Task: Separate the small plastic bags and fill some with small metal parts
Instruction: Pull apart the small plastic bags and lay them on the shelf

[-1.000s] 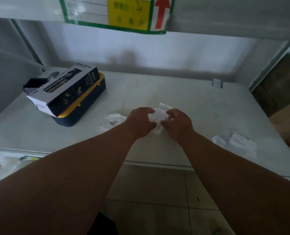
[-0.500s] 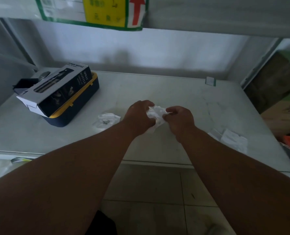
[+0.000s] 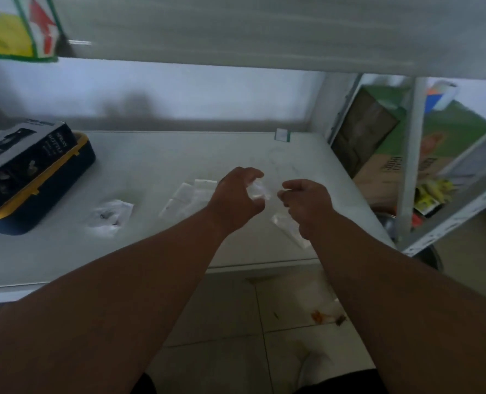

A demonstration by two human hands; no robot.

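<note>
Plastic bag [image 3: 257, 191], crumpled, is being pinched in the curled left hand [image 3: 236, 199] above the table [image 3: 156, 155]. Right hand [image 3: 307, 200], curled just beside it rightward, is being held apart; whether anything is pinched cannot be told.

Both bare forearms reach forward, hands held close together but apart. The left hand [image 3: 237, 199] has fingers curled inward, thumb up. The right hand [image 3: 307, 201] curls loosely, fingertips pinched toward the left.
</note>
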